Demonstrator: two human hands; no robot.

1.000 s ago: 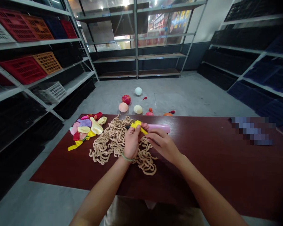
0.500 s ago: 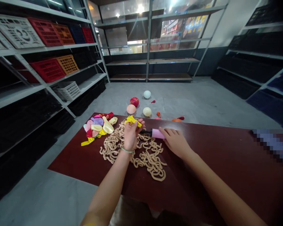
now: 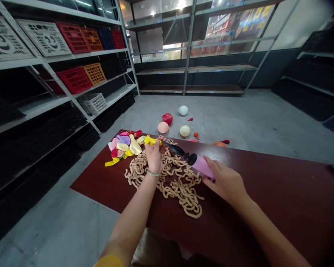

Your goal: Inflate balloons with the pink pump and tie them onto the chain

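My left hand (image 3: 155,154) is closed on a yellow balloon (image 3: 150,140) above a tangled heap of tan cord-like strands (image 3: 183,193). Fingers of my right hand (image 3: 225,180) wrap round the pink body of a hand pump (image 3: 203,166). The pump's black nozzle points up and left, its tip at the fingers of my left hand; whether it sits inside the balloon's neck cannot be made out. Beside my left hand, a pile of uninflated balloons (image 3: 124,144) in several colours lies at the table's far left.
The dark red table (image 3: 256,189) spans the front. Beyond its far edge, inflated balloons, among them a red one (image 3: 167,118) and a pale blue one (image 3: 183,110), lie on the grey floor. Shelves with crates (image 3: 75,79) stand at the left.
My right hand has drawn the pump back towards me and to the right, and more of its black nozzle shows. My left hand still holds the yellow balloon. The view has shifted left.
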